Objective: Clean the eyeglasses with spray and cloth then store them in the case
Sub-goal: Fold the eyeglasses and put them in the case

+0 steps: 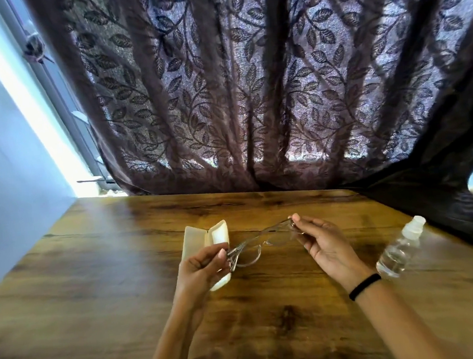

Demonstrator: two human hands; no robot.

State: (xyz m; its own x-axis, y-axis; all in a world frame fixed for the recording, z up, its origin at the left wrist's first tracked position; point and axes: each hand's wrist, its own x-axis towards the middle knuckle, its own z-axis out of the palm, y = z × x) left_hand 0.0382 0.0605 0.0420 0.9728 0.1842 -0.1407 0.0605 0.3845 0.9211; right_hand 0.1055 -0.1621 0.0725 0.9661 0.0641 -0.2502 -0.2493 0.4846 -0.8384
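- Head view: the eyeglasses [263, 238] hang just above the wooden table [95, 277], low in the middle of the picture, held between both hands.
- Left hand [201, 268]: its thumb and curled fingers pinch the left end of the frame, near the hinge.
- Right hand [325, 247]: its fingertips pinch the right end. The other fingers are loosely bent, and a black band [364, 286] is on the wrist.
- Long axis of the frame: it runs from about 8 o'clock at the left hand to about 2 o'clock at the right hand, so the right end is further from the person. Whether the temples are folded, I cannot tell.
- Handling, as I judge it: the frame looks thin and light, and the lenses are clear and easy to smear or scratch. It seems best to hold it at the ends or the rim, as now, and not on the glass, with gentle force so the thin frame does not bend.
- Open cream case [197, 240]: it lies on the table at 9 o'clock of the glasses, partly under the left hand.
- Clear spray bottle [399, 251]: it lies at 3 o'clock of the right hand, apart from it.
- Cloth: I see none for sure.
- Dark leaf-pattern curtain [250, 92]: it hangs at 12 o'clock behind the table.
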